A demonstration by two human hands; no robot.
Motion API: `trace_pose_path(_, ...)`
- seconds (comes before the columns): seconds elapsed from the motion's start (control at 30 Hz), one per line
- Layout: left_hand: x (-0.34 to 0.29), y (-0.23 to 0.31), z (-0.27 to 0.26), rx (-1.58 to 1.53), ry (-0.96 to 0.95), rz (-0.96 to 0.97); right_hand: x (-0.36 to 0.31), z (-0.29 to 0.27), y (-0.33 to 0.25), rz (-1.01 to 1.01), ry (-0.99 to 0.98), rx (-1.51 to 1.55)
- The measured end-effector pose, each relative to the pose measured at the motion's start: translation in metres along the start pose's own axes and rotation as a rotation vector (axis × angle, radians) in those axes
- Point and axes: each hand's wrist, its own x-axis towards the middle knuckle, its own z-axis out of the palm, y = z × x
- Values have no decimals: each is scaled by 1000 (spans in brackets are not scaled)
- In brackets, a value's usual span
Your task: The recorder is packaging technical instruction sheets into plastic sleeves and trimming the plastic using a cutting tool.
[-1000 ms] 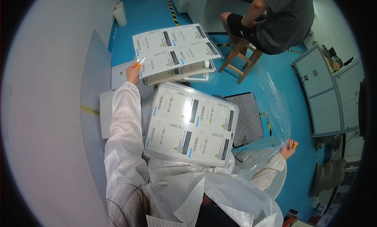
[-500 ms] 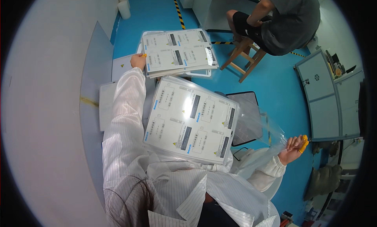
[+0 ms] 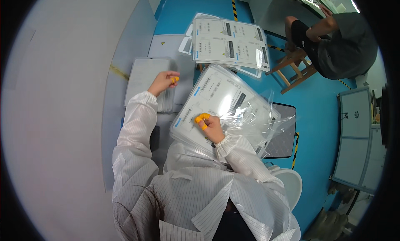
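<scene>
On my lap and the grey surface lies a stack of white printed sheets, turned slantwise, with glossy tops. My right hand is over its near left part, thumb and finger in yellow finger cots and bent together in a pinch. What they hold, if anything, is too small to make out. Crumpled clear plastic film spreads over the stack's right side, beside this hand. My left hand, also with yellow finger cots, hovers by a pale flat box, fingers loosely bent and apart, holding nothing.
Beyond is another stack of printed sheets on white frames. A grey wall panel stands close on my left. At the far right a person sits on a wooden stool. A dark-edged grey pad and white round stool are at right.
My left hand has let go of the far stack's edge and drawn back. My right hand has come in from the far right over the near stack, and the film has bunched up there.
</scene>
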Motion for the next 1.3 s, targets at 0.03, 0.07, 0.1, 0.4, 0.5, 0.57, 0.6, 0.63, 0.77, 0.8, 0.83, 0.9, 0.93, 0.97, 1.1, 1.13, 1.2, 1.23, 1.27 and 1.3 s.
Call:
trace_pose_path(0.03, -16, -9, 0, -3, 15, -7, 9, 3, 7, -14, -2, -166)
trace_pose_path(0.07, -32, -18, 1, -24, -40, -49, 20, 6, 8, -10, -20, -162)
trace_pose_path(0.1, -47, -27, 2, -45, -99, -90, 32, 8, 9, -55, 65, -138)
trace_pose_path(0.4, -108, -50, 14, -108, -57, -116, 56, 8, 10, -93, 188, -245)
trace_pose_path(0.5, -99, -47, 15, -93, 11, -78, 58, 11, 11, -82, 194, -206)
trace_pose_path(0.57, -93, -36, 20, -66, 41, -60, 59, 15, 12, -96, 224, -187)
trace_pose_path(0.6, -91, -29, 22, 3, 77, 11, 59, 17, 12, -99, 226, -191)
trace_pose_path(0.63, -91, -22, 23, 72, 116, 78, 57, 21, 6, -92, 169, -355)
trace_pose_path(0.77, -92, -4, 26, 160, 125, 94, 46, 51, -23, -144, 4, -716)
trace_pose_path(0.8, -94, 3, 27, 210, 115, 83, 46, 53, -20, -143, 8, -717)
trace_pose_path(0.83, -97, 7, 27, 261, 110, 72, 46, 54, -13, -179, 46, -752)
trace_pose_path(0.9, -96, 2, 27, 231, 99, 77, 50, 50, -6, -215, 86, -785)
trace_pose_path(0.93, -96, -4, 26, 197, 96, 79, 57, 40, -5, -104, 197, -717)
trace_pose_path(0.97, -96, -8, 25, 196, 99, 77, 63, 29, -6, 10, 310, -649)
trace_pose_path(1.1, -94, -8, 27, 124, 68, 50, 55, 39, -18, -158, 163, -721)
trace_pose_path(1.13, -94, -6, 28, 117, 60, -6, 50, 51, -22, -64, 77, -702)
trace_pose_path(1.2, -98, 15, 31, 132, 35, -10, 44, 63, -20, -101, 27, -766)
trace_pose_path(1.23, -102, 19, 31, 143, 26, -21, 43, 66, -17, -92, 17, -775)
trace_pose_path(1.27, -101, 19, 31, 145, 28, -24, 45, 65, -14, -92, 15, -771)
trace_pose_path(1.3, -100, 17, 30, 108, 7, -29, 49, 60, -10, -74, 78, -714)
